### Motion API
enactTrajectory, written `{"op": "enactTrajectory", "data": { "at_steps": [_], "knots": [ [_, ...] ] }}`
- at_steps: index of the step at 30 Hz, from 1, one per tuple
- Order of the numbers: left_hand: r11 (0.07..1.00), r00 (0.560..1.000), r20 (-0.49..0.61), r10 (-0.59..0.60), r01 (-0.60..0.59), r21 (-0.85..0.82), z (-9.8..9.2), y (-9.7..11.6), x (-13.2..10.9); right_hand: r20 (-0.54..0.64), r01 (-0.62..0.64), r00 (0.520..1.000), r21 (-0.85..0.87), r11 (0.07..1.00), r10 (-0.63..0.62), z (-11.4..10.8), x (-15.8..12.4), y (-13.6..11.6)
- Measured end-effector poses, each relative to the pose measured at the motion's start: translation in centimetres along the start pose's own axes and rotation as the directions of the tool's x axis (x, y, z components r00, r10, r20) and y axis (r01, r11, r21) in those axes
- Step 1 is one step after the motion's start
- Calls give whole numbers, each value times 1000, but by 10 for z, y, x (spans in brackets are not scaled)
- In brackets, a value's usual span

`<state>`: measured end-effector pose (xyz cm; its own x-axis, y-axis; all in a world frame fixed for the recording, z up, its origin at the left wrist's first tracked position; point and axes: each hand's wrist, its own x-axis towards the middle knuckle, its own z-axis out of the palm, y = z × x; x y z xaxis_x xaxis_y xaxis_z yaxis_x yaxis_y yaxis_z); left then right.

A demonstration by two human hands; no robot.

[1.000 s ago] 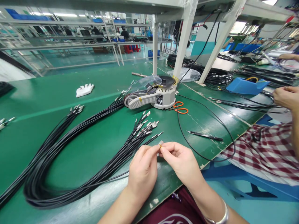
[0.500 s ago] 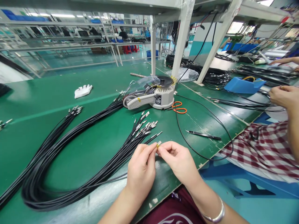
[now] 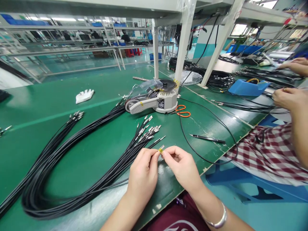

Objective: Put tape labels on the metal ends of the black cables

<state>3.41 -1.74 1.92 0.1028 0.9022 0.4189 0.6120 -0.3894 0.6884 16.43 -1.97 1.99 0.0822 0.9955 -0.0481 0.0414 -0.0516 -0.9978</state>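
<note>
My left hand and my right hand meet fingertip to fingertip over the near edge of the green table. Both pinch the metal tip of one black cable, which carries a small yellow strip of tape. That cable trails left from my left hand into a big looped bundle of black cables. The bundle's other metal tips fan out just beyond my hands. A grey tape dispenser stands further back.
Orange scissors lie right of the dispenser, and a dark tool lies near a loose cable loop. A white glove rests at the back left. A person in a checked shirt works at the right, near a blue tray.
My hands have stayed together on the cable tip, shifting slightly left. A yellow strip now shows on the tip where bare metal showed a second ago.
</note>
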Motion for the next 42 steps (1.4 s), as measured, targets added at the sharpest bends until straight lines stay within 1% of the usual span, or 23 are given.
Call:
{"op": "enactTrajectory", "data": {
  "at_steps": [3,6,8,10,13,16,19,23,27,30,33,35,37,40,42],
  "knots": [
    [995,995,45,-92,94,-41,-1,2,0,-9,22,1000,-27,999,-22,0,0,0],
    [972,974,88,-209,217,-87,-1,4,0,-19,55,998,-64,996,-56,0,0,-1],
    [939,947,124,-296,312,-141,-1,5,1,-21,86,996,-80,993,-88,0,0,-3],
    [886,911,174,-373,405,-225,-1,7,3,-23,118,992,-93,989,-121,0,0,-4],
    [791,865,255,-432,500,-353,-3,8,5,-17,151,988,-106,983,-153,0,1,-4],
    [719,840,309,-446,542,-436,-5,9,6,-4,159,987,-100,982,-160,0,1,-4],
    [662,824,336,-456,567,-490,-7,9,7,7,163,987,-72,984,-163,0,1,-5],
    [597,819,350,-455,572,-562,-7,9,7,19,167,986,-52,985,-166,1,0,-7],
    [497,812,379,-443,575,-650,-6,9,7,37,178,984,-50,983,-177,1,0,-7],
    [405,803,433,-409,585,-702,-7,9,9,51,202,979,-43,978,-200,1,1,-7],
    [306,777,514,-363,621,-722,-10,8,10,62,257,965,-39,966,-254,0,3,-6],
    [263,760,552,-342,642,-721,-11,8,11,64,280,959,-40,959,-277,0,3,-5],
    [273,763,542,-351,637,-721,-11,9,11,56,286,958,-59,956,-283,0,2,-5],
    [372,799,462,-386,593,-714,-7,10,9,8,265,964,-125,956,-267,1,-1,-7],
    [442,819,412,-400,566,-696,-5,11,8,-26,228,972,-155,961,-235,1,-3,-9]
  ]
}}
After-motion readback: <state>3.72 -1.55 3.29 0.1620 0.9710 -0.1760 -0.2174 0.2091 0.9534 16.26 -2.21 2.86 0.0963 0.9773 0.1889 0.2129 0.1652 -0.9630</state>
